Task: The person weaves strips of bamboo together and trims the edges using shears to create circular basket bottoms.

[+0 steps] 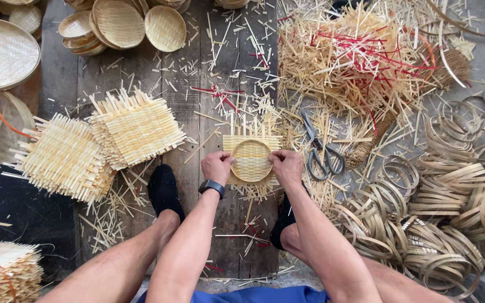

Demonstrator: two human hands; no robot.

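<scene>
A square woven bamboo mat (pixel 252 141) lies on the wooden floor with a round bamboo ring (pixel 251 160) pressed onto its middle. My left hand (pixel 216 166) grips the ring's left edge, fingers curled over the rim. Opposite it, my right hand (pixel 286 166) holds the right edge the same way. A dark watch (pixel 211 187) sits on my left wrist. Both feet in black socks rest on the boards, one (pixel 164 189) left of my hands, the other (pixel 282 217) partly hidden under my right forearm.
Two stacks of square woven mats (pixel 133 127) lie to the left. Finished round trays (pixel 120 22) sit at the top left. Scissors (pixel 321 150) lie right of the mat. Bamboo rings (pixel 450 196) pile on the right. Strips and red scraps (pixel 360 56) heap beyond.
</scene>
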